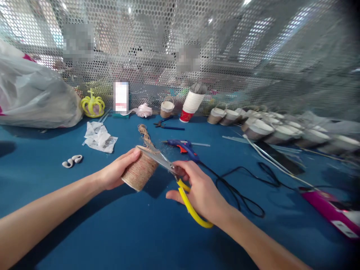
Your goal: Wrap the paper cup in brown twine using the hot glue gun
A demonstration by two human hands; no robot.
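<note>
My left hand point(119, 168) is closed around a twine-wrapped paper cup point(140, 170), which is tilted above the blue table. In my right hand point(204, 187) is a pair of scissors point(161, 159) with yellow handles. Their blades are parted and reach across the cup's upper rim. A loose bundle of twine point(144, 131) lies just beyond the cup, near the blade tips. Whether the blades touch the twine, I cannot tell.
A blue glue gun point(182, 145) lies behind the scissors, its black cable running right to a magenta power strip point(327, 210). Pliers point(168, 126), stacked white cups point(192, 103) and rows of wrapped cups point(258, 129) stand farther back. A plastic bag point(39, 90) fills the left, near crumpled tissue point(99, 138).
</note>
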